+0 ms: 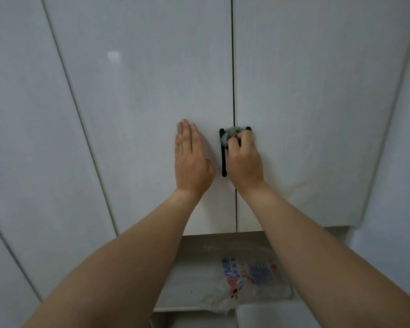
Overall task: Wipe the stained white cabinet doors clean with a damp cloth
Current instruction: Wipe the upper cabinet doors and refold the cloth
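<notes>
Left hand (191, 159) lies flat, fingers straight, on the glossy white left cabinet door (147, 95); right hand (244, 159) bunches a fuzzy grey-green cloth (231, 134) against the slim black bar handle (223, 159) by the matte white right cabinet door (317, 102); crinkly printed plastic bag (251, 278) sits below.

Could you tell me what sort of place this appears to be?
Probably a home kitchen or utility room: tall glossy white cabinet doors with black handles, and a printed plastic bag on a ledge below.
</notes>
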